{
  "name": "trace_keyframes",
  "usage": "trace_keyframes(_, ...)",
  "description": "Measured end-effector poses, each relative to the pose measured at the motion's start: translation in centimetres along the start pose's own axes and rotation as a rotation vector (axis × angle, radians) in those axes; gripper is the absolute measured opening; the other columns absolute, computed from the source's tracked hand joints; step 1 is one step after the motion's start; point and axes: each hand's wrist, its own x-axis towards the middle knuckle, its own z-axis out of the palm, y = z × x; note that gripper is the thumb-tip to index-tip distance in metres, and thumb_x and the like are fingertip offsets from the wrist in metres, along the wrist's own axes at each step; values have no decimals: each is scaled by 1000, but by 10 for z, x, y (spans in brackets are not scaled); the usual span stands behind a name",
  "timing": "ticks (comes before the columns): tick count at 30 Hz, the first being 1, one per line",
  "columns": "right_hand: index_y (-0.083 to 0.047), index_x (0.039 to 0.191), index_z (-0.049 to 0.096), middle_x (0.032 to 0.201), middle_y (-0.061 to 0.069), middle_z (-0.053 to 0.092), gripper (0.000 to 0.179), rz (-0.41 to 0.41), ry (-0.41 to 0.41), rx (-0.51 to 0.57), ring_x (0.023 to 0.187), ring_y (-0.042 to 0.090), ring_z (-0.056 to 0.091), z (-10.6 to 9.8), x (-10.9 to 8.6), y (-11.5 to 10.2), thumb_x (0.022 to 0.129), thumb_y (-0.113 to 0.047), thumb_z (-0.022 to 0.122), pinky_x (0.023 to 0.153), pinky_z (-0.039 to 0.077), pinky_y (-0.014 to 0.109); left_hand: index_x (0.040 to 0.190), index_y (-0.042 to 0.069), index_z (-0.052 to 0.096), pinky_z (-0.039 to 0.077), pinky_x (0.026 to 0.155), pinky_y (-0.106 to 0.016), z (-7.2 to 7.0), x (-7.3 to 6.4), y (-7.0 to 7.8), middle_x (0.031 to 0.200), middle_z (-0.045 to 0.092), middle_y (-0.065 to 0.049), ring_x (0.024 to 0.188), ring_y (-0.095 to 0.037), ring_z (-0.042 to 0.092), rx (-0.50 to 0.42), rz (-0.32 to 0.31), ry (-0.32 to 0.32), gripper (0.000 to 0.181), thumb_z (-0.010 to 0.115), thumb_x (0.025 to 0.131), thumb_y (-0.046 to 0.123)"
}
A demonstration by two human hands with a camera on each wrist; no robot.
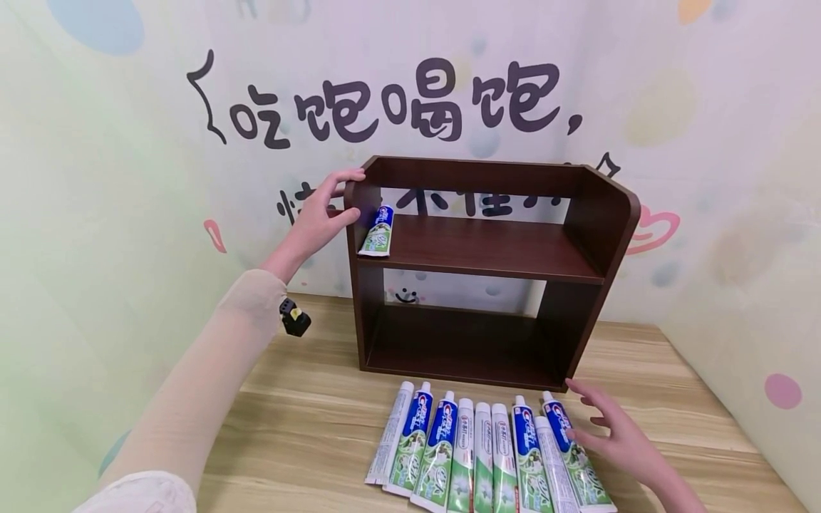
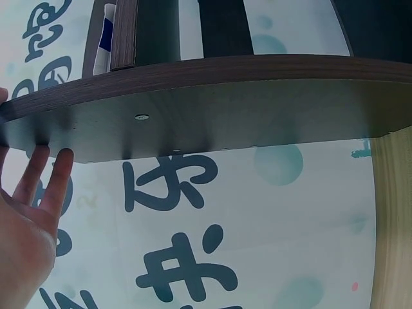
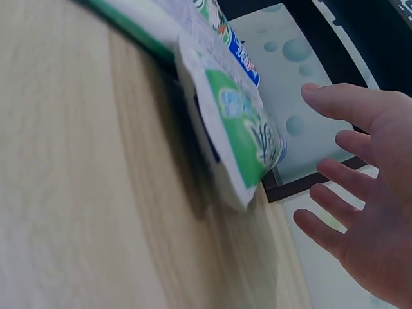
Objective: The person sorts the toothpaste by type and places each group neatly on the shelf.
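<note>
A dark brown two-tier shelf (image 1: 474, 274) stands on the table. My left hand (image 1: 323, 214) rests against its left side panel (image 2: 212, 112), fingers fairly straight on the outer face and thumb at the front edge. One blue, white and green toothpaste tube (image 1: 380, 231) leans upright inside that panel on the upper tier. Before the shelf, several toothpaste tubes (image 1: 442, 452) lie in a row. My right hand (image 3: 370, 193), its fingers spread and holding nothing, hovers beside the rightmost toothpaste tube (image 1: 574, 456); in the right wrist view a gap separates it from the nearest tube (image 3: 235, 122).
Light wood-grain tabletop (image 1: 301, 420) lies under everything. A printed backdrop (image 1: 410, 35) with dark lettering rises close behind the shelf, and side walls flank the table. A small black device (image 1: 295, 319) hangs at my left wrist.
</note>
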Motion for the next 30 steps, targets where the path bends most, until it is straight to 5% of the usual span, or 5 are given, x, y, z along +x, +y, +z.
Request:
trace_keyframes(5, -6, 146, 45, 141, 20, 53, 74, 14, -27, 2, 112, -13, 41, 0, -3, 4, 82, -22, 79, 77, 54, 27, 141, 5, 46, 48, 101, -55, 0, -1, 1, 159, 36, -12, 132, -38, 49, 0, -1, 1, 51, 56, 92, -2)
trace_keyframes(12, -2, 144, 44, 142, 23, 50, 74, 49, -109, 27, 113, 38, 56, 0, -6, 8, 82, -22, 79, 77, 56, 29, 141, 16, 48, 49, 101, -52, 2, 10, -29, 158, 39, 1, 133, -33, 49, 11, 11, 19, 52, 57, 93, 1)
trace_keyframes(15, -2, 144, 43, 143, 25, 49, 74, 94, -159, 54, 113, 43, 56, -1, -5, 10, 82, -23, 78, 78, 55, 27, 141, 18, 48, 49, 101, -52, 2, 11, -32, 158, 39, 3, 133, -32, 50, 9, 10, 19, 52, 58, 93, 2)
trace_keyframes(24, 4, 145, 41, 131, 29, 57, 67, 135, -319, 146, 99, -6, 55, -1, -4, 15, 90, -21, 70, 77, 53, 21, 141, 20, 49, 50, 100, -50, 3, 9, -35, 157, 40, 5, 131, -29, 51, 14, 12, 19, 51, 58, 93, 5)
trace_keyframes(30, 4, 147, 36, 129, 30, 57, 70, 191, -376, 176, 101, 17, 63, -1, -1, 12, 91, -21, 68, 76, 53, 22, 141, 14, 48, 49, 101, -52, 4, 7, -24, 158, 39, -1, 131, -32, 50, 14, 2, 28, 51, 57, 93, 2)
